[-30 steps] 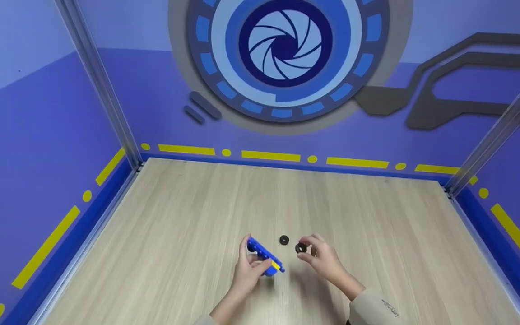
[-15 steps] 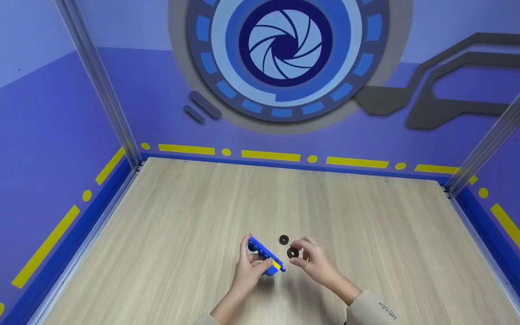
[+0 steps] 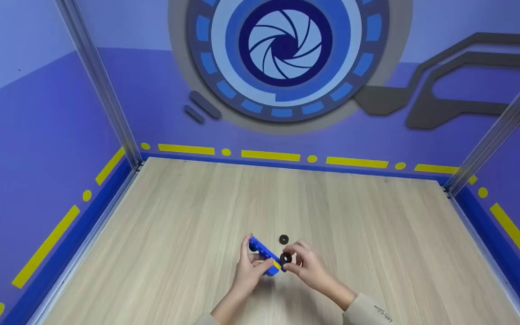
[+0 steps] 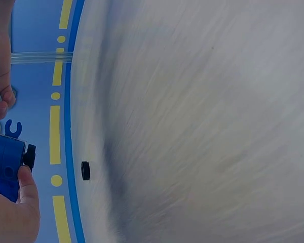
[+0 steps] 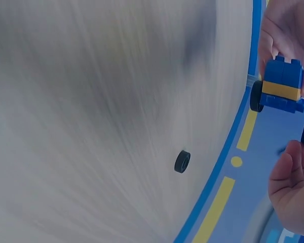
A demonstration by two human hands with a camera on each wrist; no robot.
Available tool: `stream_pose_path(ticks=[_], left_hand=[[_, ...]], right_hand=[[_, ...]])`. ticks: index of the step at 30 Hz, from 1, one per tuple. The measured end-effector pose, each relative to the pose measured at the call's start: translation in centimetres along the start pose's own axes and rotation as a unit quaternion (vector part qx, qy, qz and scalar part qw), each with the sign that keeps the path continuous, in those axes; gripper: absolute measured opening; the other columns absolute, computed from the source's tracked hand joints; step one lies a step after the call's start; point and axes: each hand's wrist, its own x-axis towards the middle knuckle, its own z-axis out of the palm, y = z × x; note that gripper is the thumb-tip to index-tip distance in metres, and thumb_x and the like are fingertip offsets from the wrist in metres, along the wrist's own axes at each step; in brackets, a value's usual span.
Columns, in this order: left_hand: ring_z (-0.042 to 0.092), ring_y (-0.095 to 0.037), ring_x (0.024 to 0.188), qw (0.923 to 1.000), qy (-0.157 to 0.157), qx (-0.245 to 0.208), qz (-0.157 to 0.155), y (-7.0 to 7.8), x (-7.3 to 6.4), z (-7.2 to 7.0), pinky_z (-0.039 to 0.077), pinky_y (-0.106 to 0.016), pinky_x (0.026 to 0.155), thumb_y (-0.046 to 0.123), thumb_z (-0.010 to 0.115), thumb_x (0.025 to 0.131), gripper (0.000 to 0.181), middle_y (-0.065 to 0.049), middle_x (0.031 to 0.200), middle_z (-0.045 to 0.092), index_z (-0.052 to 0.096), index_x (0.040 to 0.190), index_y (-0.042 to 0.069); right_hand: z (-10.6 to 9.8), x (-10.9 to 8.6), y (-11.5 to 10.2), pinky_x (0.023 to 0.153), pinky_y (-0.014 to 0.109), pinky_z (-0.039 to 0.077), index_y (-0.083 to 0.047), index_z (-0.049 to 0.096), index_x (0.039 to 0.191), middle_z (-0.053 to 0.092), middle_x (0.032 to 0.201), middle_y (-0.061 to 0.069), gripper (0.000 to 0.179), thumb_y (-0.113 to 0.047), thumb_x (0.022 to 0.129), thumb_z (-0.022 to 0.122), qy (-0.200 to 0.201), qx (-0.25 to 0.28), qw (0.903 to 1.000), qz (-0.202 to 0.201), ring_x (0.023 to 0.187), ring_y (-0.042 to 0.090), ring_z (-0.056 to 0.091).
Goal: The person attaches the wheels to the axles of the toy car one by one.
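My left hand [image 3: 247, 274] grips a blue toy vehicle built of studded blocks [image 3: 264, 249], held tilted above the table. A yellow block [image 5: 281, 90] is set into it, and a black wheel [image 5: 257, 96] sits on one side. Between thumb and fingertips, my right hand [image 3: 312, 268] pinches a separate black toy wheel [image 3: 283, 256] close beside the vehicle's near end. Whether wheel and vehicle touch cannot be told. Another loose black wheel [image 3: 280, 240] lies on the table just beyond both hands. A blue hook-shaped part [image 4: 13, 130] sticks out from the vehicle in the left wrist view.
The wood-grain table [image 3: 188, 216] is bounded by a patterned blue back wall [image 3: 287, 140] and side walls. Metal posts [image 3: 102, 85] rise at the two back corners.
My right hand has moved left and slightly nearer, bringing its wheel from apart up close to the vehicle's end. The left hand and the loose wheel have stayed in place.
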Motion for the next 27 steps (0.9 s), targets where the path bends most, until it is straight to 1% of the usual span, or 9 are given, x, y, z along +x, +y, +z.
stream_pose_path(ticks=[3, 6, 8, 10, 13, 17, 19, 23, 27], left_hand=[[0.06, -0.019, 0.084, 1.0, -0.001, 0.005, 0.001, -0.8, 0.3, 0.0, 0.05, -0.029, 0.068, 0.019, 0.062, 0.081, 0.084, -0.018, 0.099, 0.059, 0.003, 0.141, 0.014], [0.06, -0.016, 0.084, 0.9999, 0.0, 0.012, 0.001, -1.7, 0.7, 0.0, 0.05, -0.029, 0.069, 0.022, 0.062, 0.081, 0.085, -0.017, 0.1, 0.059, 0.002, 0.141, 0.018], [0.06, -0.016, 0.084, 0.9999, 0.0, 0.016, 0.001, -1.9, 0.8, 0.0, 0.05, -0.029, 0.069, 0.023, 0.062, 0.081, 0.085, -0.017, 0.101, 0.059, 0.002, 0.141, 0.018], [0.06, -0.016, 0.084, 0.9999, 0.0, 0.013, -0.001, -1.8, 0.7, 0.0, 0.05, -0.029, 0.07, 0.022, 0.062, 0.081, 0.085, -0.017, 0.102, 0.058, 0.002, 0.141, 0.019], [0.06, -0.018, 0.084, 1.0, -0.002, 0.006, -0.002, -1.1, 0.5, 0.1, 0.05, -0.03, 0.07, 0.019, 0.062, 0.081, 0.084, -0.018, 0.101, 0.059, 0.003, 0.141, 0.017], [0.06, -0.019, 0.082, 1.0, -0.004, 0.006, -0.003, 0.3, -0.1, 0.2, 0.05, -0.029, 0.069, 0.015, 0.061, 0.081, 0.082, -0.019, 0.099, 0.059, 0.005, 0.141, 0.012], [0.06, -0.018, 0.082, 0.9999, -0.004, 0.008, -0.007, 0.7, -0.3, 0.3, 0.05, -0.029, 0.069, 0.015, 0.061, 0.081, 0.082, -0.019, 0.098, 0.059, 0.004, 0.141, 0.012], [0.06, -0.016, 0.081, 0.9999, -0.01, -0.001, -0.006, -0.4, 0.2, 0.3, 0.049, -0.027, 0.067, 0.018, 0.062, 0.081, 0.085, -0.016, 0.098, 0.06, 0.003, 0.141, 0.016], [0.061, -0.018, 0.081, 0.9999, -0.015, -0.001, -0.001, -0.1, 0.0, 0.2, 0.049, -0.027, 0.067, 0.017, 0.062, 0.08, 0.085, -0.017, 0.098, 0.06, 0.003, 0.141, 0.014]], right_hand=[[0.3, 0.0, -0.1, 0.057, 0.017, 0.042, -0.008, 0.06, 0.097, 0.054, 0.09, 0.0, 0.025, -0.01, 0.074, 0.068, 0.003, -0.002, 1.0, -0.005, 0.065, 0.013, 0.049], [0.5, -0.1, -0.2, 0.056, 0.017, 0.041, -0.008, 0.06, 0.098, 0.054, 0.09, 0.0, 0.026, -0.009, 0.073, 0.068, 0.005, -0.001, 1.0, -0.007, 0.063, 0.011, 0.048], [0.6, -0.1, -0.2, 0.055, 0.017, 0.041, -0.009, 0.06, 0.098, 0.054, 0.091, 0.0, 0.026, -0.008, 0.073, 0.068, 0.005, 0.0, 1.0, -0.009, 0.063, 0.006, 0.046], [0.6, -0.1, -0.3, 0.055, 0.017, 0.041, -0.01, 0.059, 0.098, 0.054, 0.091, 0.0, 0.026, -0.008, 0.073, 0.068, 0.003, 0.004, 0.9999, -0.01, 0.063, 0.002, 0.044], [0.7, -0.1, -0.4, 0.054, 0.017, 0.041, -0.01, 0.059, 0.098, 0.054, 0.091, 0.0, 0.026, -0.008, 0.074, 0.068, 0.002, 0.007, 0.9999, -0.013, 0.063, 0.004, 0.045], [0.8, -0.2, -0.4, 0.055, 0.017, 0.042, -0.01, 0.058, 0.097, 0.054, 0.091, 0.0, 0.026, -0.009, 0.073, 0.069, 0.007, 0.007, 0.9996, -0.025, 0.062, 0.014, 0.05], [0.9, -0.2, -0.4, 0.055, 0.016, 0.042, -0.009, 0.058, 0.097, 0.054, 0.091, 0.0, 0.027, -0.009, 0.073, 0.069, 0.011, 0.008, 0.9995, -0.029, 0.064, 0.017, 0.051], [1.0, -0.2, -0.5, 0.056, 0.017, 0.042, -0.008, 0.057, 0.097, 0.054, 0.09, 0.0, 0.026, -0.008, 0.073, 0.068, 0.017, 0.012, 0.9994, -0.029, 0.065, 0.019, 0.051], [1.2, -0.3, -0.6, 0.057, 0.017, 0.042, -0.009, 0.057, 0.097, 0.053, 0.089, 0.0, 0.025, -0.009, 0.074, 0.068, 0.02, 0.01, 0.9994, -0.026, 0.065, 0.012, 0.048]])
